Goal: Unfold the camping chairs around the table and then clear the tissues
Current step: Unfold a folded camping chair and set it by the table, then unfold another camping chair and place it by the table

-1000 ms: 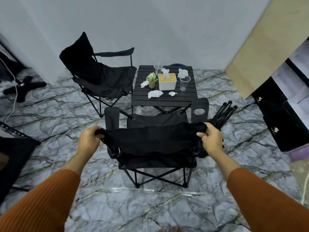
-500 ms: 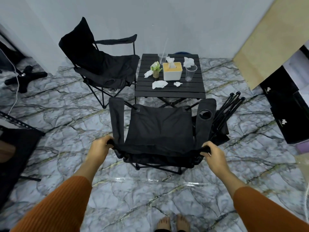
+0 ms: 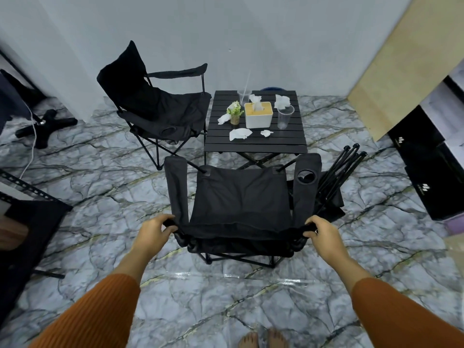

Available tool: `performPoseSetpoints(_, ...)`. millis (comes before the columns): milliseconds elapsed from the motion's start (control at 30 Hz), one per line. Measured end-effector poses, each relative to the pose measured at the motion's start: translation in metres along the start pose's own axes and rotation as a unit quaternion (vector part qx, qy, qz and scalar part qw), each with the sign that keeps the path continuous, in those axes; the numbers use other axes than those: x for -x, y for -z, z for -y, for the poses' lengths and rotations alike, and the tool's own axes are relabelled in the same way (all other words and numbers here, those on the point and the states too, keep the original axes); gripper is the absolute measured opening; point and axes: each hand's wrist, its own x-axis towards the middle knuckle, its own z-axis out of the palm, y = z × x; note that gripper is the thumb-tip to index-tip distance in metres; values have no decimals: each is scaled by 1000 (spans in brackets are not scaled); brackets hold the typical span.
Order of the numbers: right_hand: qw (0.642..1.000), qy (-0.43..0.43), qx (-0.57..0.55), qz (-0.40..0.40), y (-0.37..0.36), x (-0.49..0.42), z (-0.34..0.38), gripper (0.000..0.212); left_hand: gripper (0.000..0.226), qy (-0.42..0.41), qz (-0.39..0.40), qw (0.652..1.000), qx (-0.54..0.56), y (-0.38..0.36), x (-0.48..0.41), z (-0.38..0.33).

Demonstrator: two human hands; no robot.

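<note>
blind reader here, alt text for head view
The left hand and right hand hold the back corners of an open camping chair facing a table littered with tissues. Another open chair stands left; a folded chair lies right.

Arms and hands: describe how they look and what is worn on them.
Both arms wear long sleeves of rust-orange ribbed knit; the left sleeve and the right sleeve each end partway down the forearm. The left hand and the right hand are bare: no gloves, rings, watch or bracelet show.
</note>
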Motion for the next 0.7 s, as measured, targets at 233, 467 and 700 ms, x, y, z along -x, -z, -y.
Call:
performPoseSetpoints(233, 998, -22, -24, 45, 24, 19, 2, 51, 50, -4, 14, 1000, -17, 10, 5, -21)
performPoseSetpoints(467, 997, -77, 32, 8, 75, 56, -15, 63, 46, -127, 80, 980, -134, -41, -19, -135)
performPoseSetpoints(700, 982, -119, 124, -84, 156, 76, -57, 57, 59, -280, 170, 922, -206, -122, -9, -319)
